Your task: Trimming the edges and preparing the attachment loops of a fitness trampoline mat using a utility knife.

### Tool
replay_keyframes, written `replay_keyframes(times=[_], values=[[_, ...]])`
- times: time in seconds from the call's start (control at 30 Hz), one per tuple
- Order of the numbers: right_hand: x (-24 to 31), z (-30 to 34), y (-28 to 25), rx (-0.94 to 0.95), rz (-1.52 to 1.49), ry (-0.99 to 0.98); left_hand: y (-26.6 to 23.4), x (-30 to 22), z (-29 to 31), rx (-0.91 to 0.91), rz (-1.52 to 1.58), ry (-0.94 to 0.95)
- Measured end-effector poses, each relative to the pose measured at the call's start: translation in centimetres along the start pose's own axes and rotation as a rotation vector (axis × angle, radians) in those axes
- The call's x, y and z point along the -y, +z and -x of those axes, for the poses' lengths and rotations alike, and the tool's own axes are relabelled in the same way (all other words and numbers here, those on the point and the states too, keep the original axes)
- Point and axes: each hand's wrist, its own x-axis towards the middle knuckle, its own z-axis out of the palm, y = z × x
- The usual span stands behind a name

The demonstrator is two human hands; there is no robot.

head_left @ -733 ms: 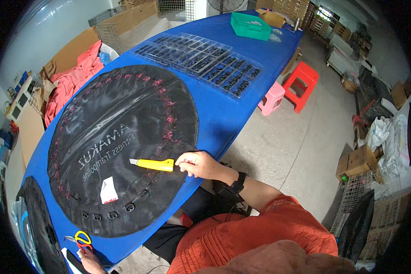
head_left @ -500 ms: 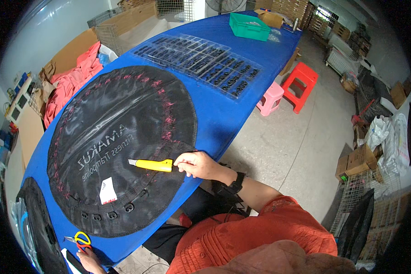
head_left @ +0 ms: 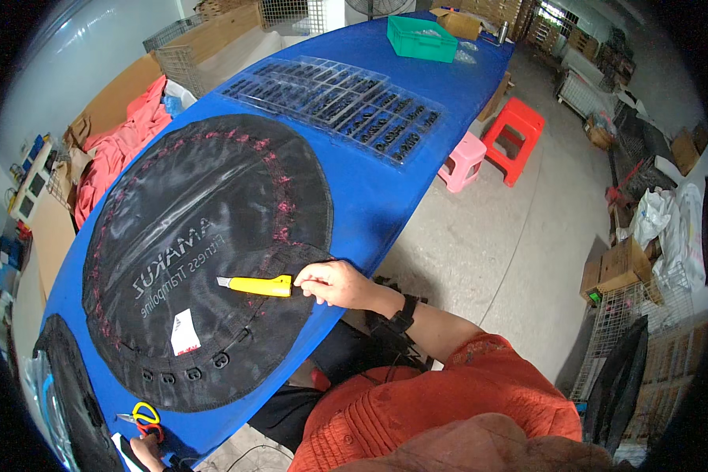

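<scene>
On the blue table lies a round black mesh mat (head_left: 236, 204) with a ring of pink marks and several black metal loops (head_left: 193, 374) along its near edge. A yellow utility knife (head_left: 259, 285) rests on it, blade out to the left. My right hand (head_left: 334, 285) is closed at the mat's right edge by the knife's butt; what its fingers pinch is too small to make out. At the lower left my left hand (head_left: 147, 452), fingers curled, is by the handles of red-and-yellow scissors (head_left: 145, 417); whether it grips them is hidden. A white label (head_left: 186, 333) lies on the mat.
Clear compartment trays (head_left: 334, 102) of small black parts lie beyond the mat. A green crate (head_left: 422, 39) stands at the far end. Another black piece (head_left: 67, 377) borders the table's left side. Red (head_left: 515, 140) and pink (head_left: 463, 161) stools stand to the right.
My left hand has shifted slightly left beside the scissors. The view has moved a little; my right hand, the knife and the mat keep their places relative to each other.
</scene>
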Motion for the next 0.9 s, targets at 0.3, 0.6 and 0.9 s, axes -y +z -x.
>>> replay_keyframes(times=[0.3,0.6,0.9], values=[[-0.3,-0.8,0.7,0.034,0.0,-0.042,2.4,4.5,-0.8,-0.057,0.019,0.006],[-0.7,-1.1,0.9,0.046,-0.006,-0.056,2.4,6.2,-0.1,-0.117,0.044,0.03],[-0.6,-1.0,0.6,0.082,0.017,-0.011,1.8,5.5,-1.8,-0.179,0.075,0.073]])
